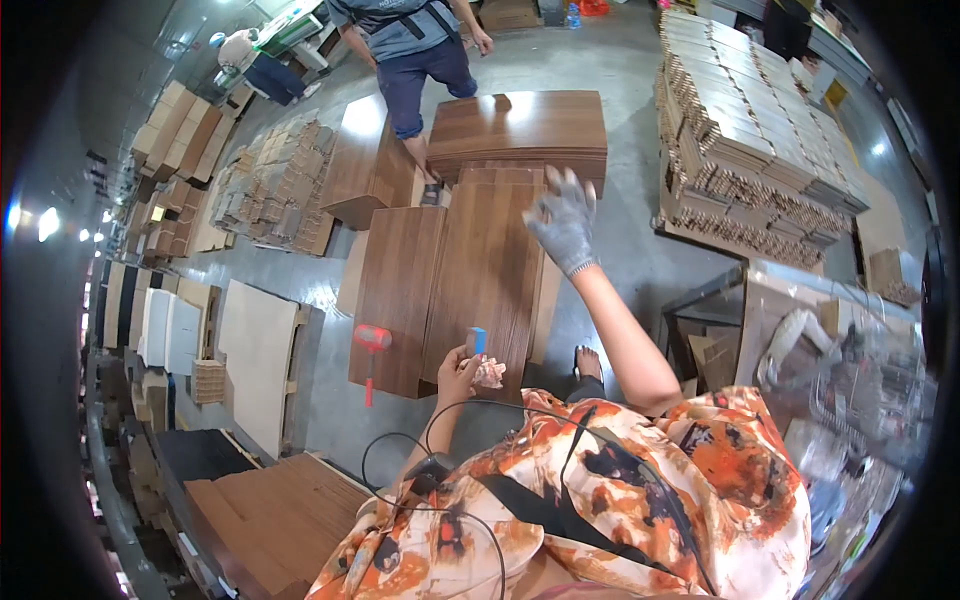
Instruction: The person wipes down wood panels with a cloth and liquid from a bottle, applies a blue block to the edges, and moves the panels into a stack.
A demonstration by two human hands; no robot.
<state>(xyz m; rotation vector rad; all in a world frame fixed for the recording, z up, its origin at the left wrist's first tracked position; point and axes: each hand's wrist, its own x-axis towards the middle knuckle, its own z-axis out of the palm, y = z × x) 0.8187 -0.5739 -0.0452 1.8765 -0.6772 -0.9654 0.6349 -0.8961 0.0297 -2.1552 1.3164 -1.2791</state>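
My left hand (458, 375) is bare and closed around a small blue block (477, 340) and a crumpled pinkish rag (490, 374), just above the near end of a stack of brown wood panels (485, 270). My right hand (563, 222), in a grey glove, is stretched forward with its fingers spread over the far end of the same stack and holds nothing. A red-headed mallet (372, 338) lies on the lower panel stack (395, 290) to the left of my left hand.
Another person (410, 50) in dark shorts stands beyond more panel stacks (520, 125). A pallet of small wood pieces (750, 130) is on the right, cardboard sheets (255, 350) on the left, and a plastic-wrapped cart (850, 370) at the near right.
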